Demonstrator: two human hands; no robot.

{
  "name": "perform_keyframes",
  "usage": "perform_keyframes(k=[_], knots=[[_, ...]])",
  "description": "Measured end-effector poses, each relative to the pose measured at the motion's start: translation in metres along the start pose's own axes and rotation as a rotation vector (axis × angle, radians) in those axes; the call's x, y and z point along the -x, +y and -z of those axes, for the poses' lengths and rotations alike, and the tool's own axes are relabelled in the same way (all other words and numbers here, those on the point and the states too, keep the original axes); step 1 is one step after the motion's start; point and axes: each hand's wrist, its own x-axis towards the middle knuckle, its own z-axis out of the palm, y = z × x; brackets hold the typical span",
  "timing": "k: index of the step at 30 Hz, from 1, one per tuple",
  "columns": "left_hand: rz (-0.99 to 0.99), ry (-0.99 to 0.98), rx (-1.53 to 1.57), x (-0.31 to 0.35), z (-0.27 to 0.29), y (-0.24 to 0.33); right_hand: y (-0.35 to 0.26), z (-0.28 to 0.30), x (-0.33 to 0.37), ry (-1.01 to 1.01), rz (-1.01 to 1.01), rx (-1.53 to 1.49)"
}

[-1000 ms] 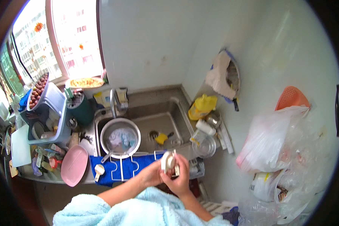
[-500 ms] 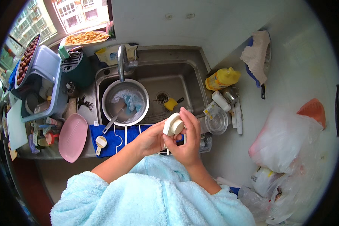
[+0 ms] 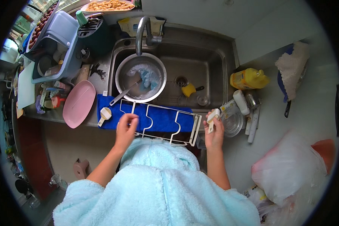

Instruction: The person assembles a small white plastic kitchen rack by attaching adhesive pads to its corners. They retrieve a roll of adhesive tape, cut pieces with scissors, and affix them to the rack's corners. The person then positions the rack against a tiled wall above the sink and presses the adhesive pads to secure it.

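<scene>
A small white plastic hook with a round base (image 3: 213, 115) is in the fingers of my right hand (image 3: 214, 135), at the right end of a white wire rack (image 3: 195, 130). The rack lies over a blue cloth (image 3: 162, 116) along the counter's front edge. My left hand (image 3: 127, 130) is near the rack's left end, its fingers curled in. I cannot make out whether they grip anything. Left of it, a similar white hook (image 3: 105, 114) rests on the cloth. Beyond stands a metal bowl (image 3: 162, 71) of soapy water with a light-blue cloth (image 3: 150, 80) and a long-handled utensil (image 3: 126, 92).
Behind the rack is a steel sink (image 3: 207, 60) with a faucet (image 3: 140, 35) and a yellow scrubber (image 3: 188, 90). A pink oval tray (image 3: 79, 103) and a blue bin (image 3: 66, 56) stand left. At right are a yellow bottle (image 3: 249, 79), a clear round container (image 3: 233, 124) and plastic bags (image 3: 290, 169).
My hands have parted. The right took the white hook off to the right, and the left moved down-left to the rack. The view has shifted, uncovering more of the rack.
</scene>
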Motion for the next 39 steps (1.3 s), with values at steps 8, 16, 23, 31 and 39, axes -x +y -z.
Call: perform_keyframes(k=[8, 16, 23, 31, 39], knots=[[-0.019, 0.234, -0.338, 0.007, 0.041, -0.092, 0.039, 0.087, 0.011, 0.081, -0.247, -0.242], [0.056, 0.026, -0.017, -0.04, 0.035, -0.096, 0.06, 0.084, 0.017, -0.111, -0.352, -0.225], [-0.035, -0.105, 0.155, -0.024, 0.049, 0.027, 0.048, 0.067, 0.033, -0.082, -0.249, -0.214], [-0.71, -0.265, 0.853, -0.013, 0.05, 0.206, -0.01, -0.015, 0.035, -0.387, 0.076, -0.764], [-1.083, 0.069, 0.819, -0.051, 0.02, 0.268, -0.015, -0.066, 0.046, -0.542, 0.187, -0.751]])
